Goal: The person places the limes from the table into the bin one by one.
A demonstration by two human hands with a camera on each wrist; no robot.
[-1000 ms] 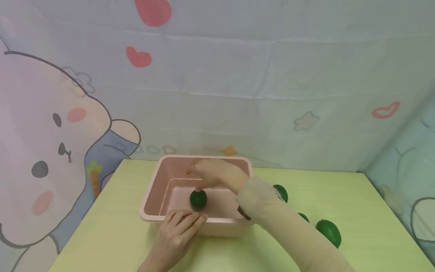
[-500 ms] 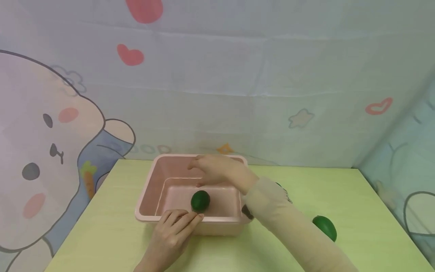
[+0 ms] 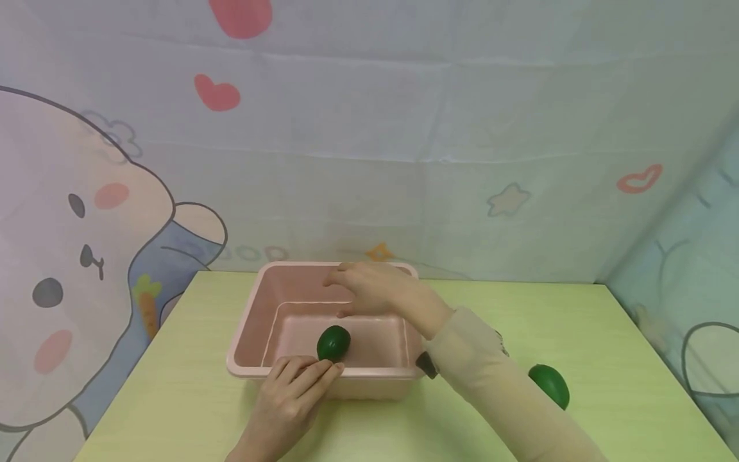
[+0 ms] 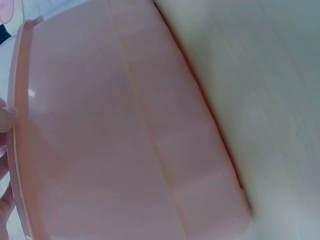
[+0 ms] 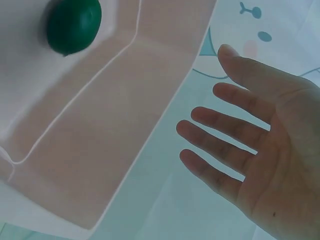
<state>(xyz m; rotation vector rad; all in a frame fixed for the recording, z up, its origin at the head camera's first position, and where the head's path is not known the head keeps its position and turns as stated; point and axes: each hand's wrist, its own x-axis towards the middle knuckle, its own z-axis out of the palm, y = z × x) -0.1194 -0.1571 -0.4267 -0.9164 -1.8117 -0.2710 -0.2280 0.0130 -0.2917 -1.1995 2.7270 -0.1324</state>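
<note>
A pink plastic bin stands on the table, with one glossy green oval fruit lying inside near its front wall. My left hand grips the front rim, its fingers bent over the edge; in the left wrist view fingertips show at the rim. Over the bin, behind the fruit, is my right hand. Its fingers are spread and nearly straight in the right wrist view, holding nothing. The fruit lies apart from that hand.
Another green fruit lies on the yellow-green table to the right, beside my right sleeve. A printed cloth hangs behind the table. The sleeve hides part of the table's right side.
My right hand has drawn slightly up and away from the fruit in the bin, which has rolled a little and come to lie by the front wall. The left hand stays on the rim.
</note>
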